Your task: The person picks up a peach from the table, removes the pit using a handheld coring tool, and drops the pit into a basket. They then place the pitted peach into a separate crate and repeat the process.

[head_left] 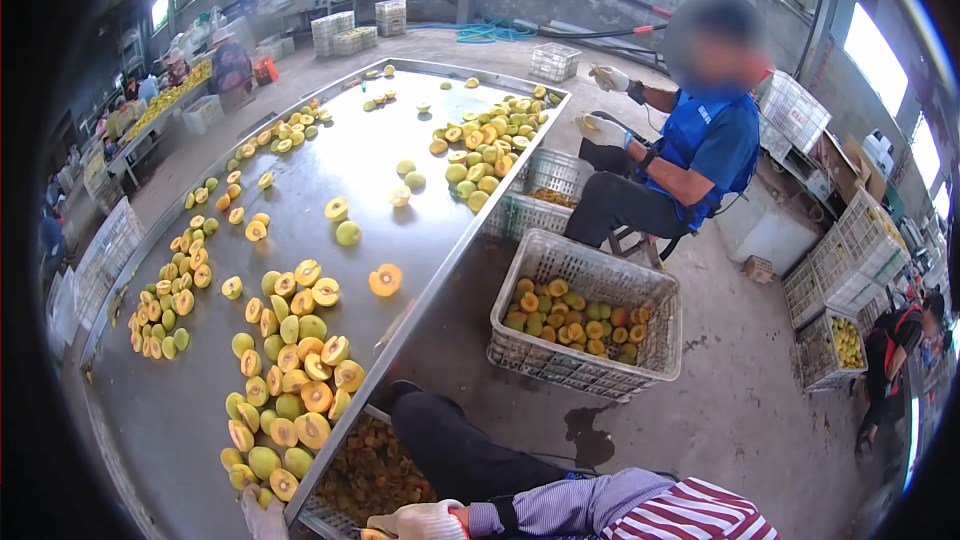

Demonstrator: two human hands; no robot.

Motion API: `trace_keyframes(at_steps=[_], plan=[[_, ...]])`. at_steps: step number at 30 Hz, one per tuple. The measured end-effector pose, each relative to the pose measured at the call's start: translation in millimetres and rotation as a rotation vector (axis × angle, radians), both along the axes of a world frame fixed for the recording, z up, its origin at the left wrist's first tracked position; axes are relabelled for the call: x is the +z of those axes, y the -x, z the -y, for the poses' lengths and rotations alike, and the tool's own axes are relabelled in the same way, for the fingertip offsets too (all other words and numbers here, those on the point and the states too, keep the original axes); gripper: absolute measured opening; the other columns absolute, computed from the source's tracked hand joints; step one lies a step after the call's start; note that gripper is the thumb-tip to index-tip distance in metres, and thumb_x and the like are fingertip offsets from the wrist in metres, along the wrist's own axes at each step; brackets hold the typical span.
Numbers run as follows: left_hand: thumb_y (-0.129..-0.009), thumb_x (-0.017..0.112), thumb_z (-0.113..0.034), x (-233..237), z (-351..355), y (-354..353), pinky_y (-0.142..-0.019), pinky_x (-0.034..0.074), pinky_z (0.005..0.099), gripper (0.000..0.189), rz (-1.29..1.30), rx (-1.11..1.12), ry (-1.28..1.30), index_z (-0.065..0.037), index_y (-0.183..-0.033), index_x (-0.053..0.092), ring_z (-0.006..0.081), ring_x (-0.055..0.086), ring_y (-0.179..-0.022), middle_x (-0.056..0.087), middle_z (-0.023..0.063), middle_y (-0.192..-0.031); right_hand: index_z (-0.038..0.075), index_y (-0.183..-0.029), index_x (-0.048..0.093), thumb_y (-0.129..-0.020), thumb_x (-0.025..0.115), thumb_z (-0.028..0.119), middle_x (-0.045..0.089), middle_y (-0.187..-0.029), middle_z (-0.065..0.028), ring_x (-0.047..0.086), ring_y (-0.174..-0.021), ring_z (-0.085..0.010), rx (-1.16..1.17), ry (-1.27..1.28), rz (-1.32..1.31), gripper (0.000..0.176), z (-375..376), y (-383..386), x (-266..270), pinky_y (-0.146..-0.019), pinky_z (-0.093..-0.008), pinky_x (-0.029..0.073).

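My left hand (263,517), in a pale glove, is at the bottom edge of view. It touches the near end of a heap of halved peach-like fruit (290,380) on the metal table (400,230); its grip is not clear. My right hand (425,522), in a white knit glove, is closed on a fruit half (374,534), mostly cut off by the frame. Beneath it, beside the table edge, a crate holds brown scraps (370,470). The fruit halves are green-yellow outside with orange flesh, many lying cut side up.
A white crate (590,285) of fruit halves stands on the floor at my right. Beyond it a seated co-worker (690,150) in blue, wearing gloves, works beside the table and smaller crates (530,200). More crates are stacked at far right (845,250). Other people work at another table (165,110).
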State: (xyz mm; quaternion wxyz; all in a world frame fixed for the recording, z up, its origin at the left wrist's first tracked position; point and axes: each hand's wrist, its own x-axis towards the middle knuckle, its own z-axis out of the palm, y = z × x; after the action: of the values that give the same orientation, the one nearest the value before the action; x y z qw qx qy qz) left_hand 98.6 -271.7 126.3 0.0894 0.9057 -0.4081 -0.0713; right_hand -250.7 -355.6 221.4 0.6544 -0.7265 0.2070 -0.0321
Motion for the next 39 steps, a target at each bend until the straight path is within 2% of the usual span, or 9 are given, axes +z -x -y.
trace_keyframes(at_steps=[1, 3, 19, 33, 34, 35, 36, 37, 39], plan=[[-0.093, 0.061, -0.045, 14, 3, 9, -0.098, 0.049, 0.0446, 0.067, 0.000, -0.002, 0.000, -0.005, -0.145, 0.049, 0.0381, 0.059, -0.117, 0.058, 0.0247, -0.135, 0.014, -0.103, 0.067, -0.096, 0.055, 0.044, 0.071, -0.084, -0.0114, 0.070, -0.080, -0.0288, -0.002, 0.000, 0.000, 0.033, 0, 0, -1, -0.074, -0.0433, 0.053], [-0.088, 0.061, -0.049, 32, 9, 22, -0.117, 0.031, 0.0426, 0.073, -0.192, 0.137, -0.024, -0.005, -0.146, 0.050, 0.0410, 0.042, -0.138, 0.050, 0.0250, -0.146, 0.014, -0.102, 0.067, -0.095, 0.056, 0.045, 0.070, -0.084, -0.0123, 0.070, -0.082, -0.0293, -0.033, 0.025, -0.011, 0.033, -1, -2, -4, -0.075, -0.0440, 0.052], [-0.088, 0.062, -0.052, -1, -1, 0, -0.118, 0.031, 0.0417, 0.078, -0.132, 0.104, -0.027, -0.006, -0.149, 0.047, 0.0384, 0.039, -0.142, 0.048, 0.0214, -0.151, 0.014, -0.104, 0.067, -0.094, 0.059, 0.043, 0.070, -0.086, -0.0129, 0.070, -0.082, -0.0287, -0.033, -0.046, 0.003, 0.032, 2, -5, -28, -0.074, -0.0427, 0.053], [-0.089, 0.062, -0.053, 19, 4, 7, -0.120, 0.028, 0.0397, 0.081, -0.209, 0.077, -0.052, -0.008, -0.153, 0.042, 0.0380, 0.035, -0.145, 0.042, 0.0240, -0.154, 0.015, -0.113, 0.067, -0.092, 0.060, 0.044, 0.072, -0.096, -0.0117, 0.070, -0.091, -0.0267, -0.014, -0.032, -0.075, 0.036, 1, 2, -10, -0.082, -0.0412, 0.052], [-0.082, 0.068, -0.034, 5, 8, 4, -0.113, 0.036, 0.0414, 0.069, -0.218, 0.110, 0.123, -0.005, -0.142, 0.051, 0.0370, 0.046, -0.134, 0.051, 0.0210, -0.141, 0.013, -0.110, 0.065, -0.096, 0.061, 0.037, 0.069, -0.085, -0.0076, 0.067, -0.076, -0.0219, -0.014, 0.056, -0.042, 0.028, 1, 1, -13, -0.068, -0.0371, 0.053], [-0.076, 0.074, -0.016, -10, 4, 3, -0.106, 0.044, 0.0432, 0.058, -0.216, 0.172, 0.296, -0.001, -0.130, 0.060, 0.0360, 0.056, -0.123, 0.059, 0.0180, -0.129, 0.012, -0.111, 0.061, -0.097, 0.059, 0.040, 0.067, -0.079, -0.0121, 0.067, -0.070, -0.0283, -0.070, 0.063, -0.033, 0.032, -1, -1, -20, -0.064, -0.0409, 0.051], [-0.078, 0.073, -0.021, 16, 7, 21, -0.107, 0.044, 0.0429, 0.060, -0.219, 0.176, 0.251, -0.002, -0.133, 0.060, 0.0364, 0.056, -0.124, 0.059, 0.0194, -0.131, 0.011, -0.112, 0.058, -0.097, 0.056, 0.044, 0.065, -0.073, -0.0167, 0.066, -0.064, -0.0347, -0.093, 0.060, -0.020, 0.036, -9, -7, -26, -0.060, -0.0447, 0.050], [-0.079, 0.071, -0.024, -7, -3, 3, -0.108, 0.043, 0.0426, 0.057, -0.230, 0.134, 0.311, -0.004, -0.131, 0.061, 0.0367, 0.055, -0.126, 0.059, 0.0198, -0.132, 0.010, -0.113, 0.058, -0.097, 0.057, 0.044, 0.066, -0.076, -0.0191, 0.066, -0.069, -0.0389, -0.056, 0.048, -0.050, 0.038, -9, -5, -16, -0.064, -0.0469, 0.050], [-0.082, 0.066, -0.020, 26, -11, 22, -0.108, 0.043, 0.0427, 0.047, -0.191, 0.081, 0.539, -0.006, -0.127, 0.062, 0.0372, 0.055, -0.127, 0.059, 0.0203, -0.134, 0.009, -0.114, 0.058, -0.096, 0.059, 0.044, 0.067, -0.081, -0.0218, 0.067, -0.075, -0.0422, 0.029, 0.076, -0.087, 0.039, -4, -1, -1, -0.069, -0.0486, 0.050]])
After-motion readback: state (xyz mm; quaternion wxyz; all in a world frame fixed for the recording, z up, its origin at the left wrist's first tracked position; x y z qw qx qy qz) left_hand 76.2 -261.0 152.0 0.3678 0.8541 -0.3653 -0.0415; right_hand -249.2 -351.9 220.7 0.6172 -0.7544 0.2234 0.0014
